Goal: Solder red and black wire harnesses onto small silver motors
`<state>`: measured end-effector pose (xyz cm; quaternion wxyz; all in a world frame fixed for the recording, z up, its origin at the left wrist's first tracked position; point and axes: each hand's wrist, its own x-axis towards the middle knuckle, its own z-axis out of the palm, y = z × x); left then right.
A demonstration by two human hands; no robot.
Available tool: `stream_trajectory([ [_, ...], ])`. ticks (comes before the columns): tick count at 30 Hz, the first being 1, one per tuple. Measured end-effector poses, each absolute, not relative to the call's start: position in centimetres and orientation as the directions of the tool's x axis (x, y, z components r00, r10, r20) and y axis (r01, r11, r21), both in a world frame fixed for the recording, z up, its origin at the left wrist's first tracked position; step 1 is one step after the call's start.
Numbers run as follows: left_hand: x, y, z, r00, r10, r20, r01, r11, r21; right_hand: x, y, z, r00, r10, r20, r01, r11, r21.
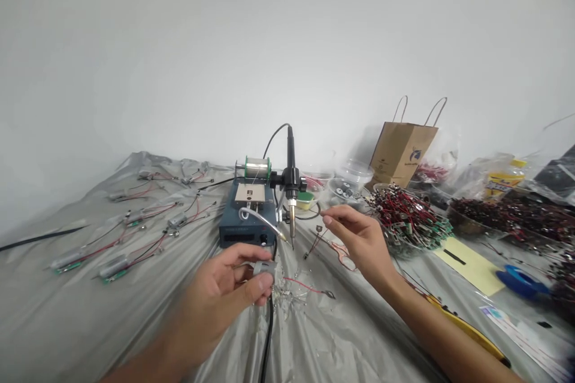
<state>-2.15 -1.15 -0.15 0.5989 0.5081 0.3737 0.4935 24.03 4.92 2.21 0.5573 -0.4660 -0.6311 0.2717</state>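
Barely visible: left hand [215, 296] grips a small grey component [264, 270], mostly hidden; right hand [359, 240] pinches narrow, any held item too thin to make out.

Glossy plastic wire insulation [305, 285], matt paper bag [401, 152]

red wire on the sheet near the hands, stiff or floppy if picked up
Likely floppy: the red wire lies in a slack curve on the plastic sheet. It looks thin, so probably light. The small terminal at its end may swing or snag when lifted.
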Motion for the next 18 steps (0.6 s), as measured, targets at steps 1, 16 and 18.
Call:
stream_trajectory([
  [1, -2.1, -1.2, -0.2, 0.225, 0.973, 0.055, -0.213, -0.006, 0.977, 24.0, 4.6, 2.2, 0.047, 0.882, 0.469, 0.307, 0.435, -0.847],
  [16, -2.4, -1.0, -0.6, 0.204, 0.979, 0.023, -0.181, 0.014, 0.983, 24.0, 2.6, 2.4, -0.142, 0.611, 0.779, 0.717, 0.606, -0.345],
  [18, -2.5, -1.1, -0.7, 0.219, 0.975, 0.030, -0.180, 0.011, 0.984, 23.8, 2.5, 2.4, -0.068, 0.681, 0.729, 0.659, 0.579, -0.480],
])
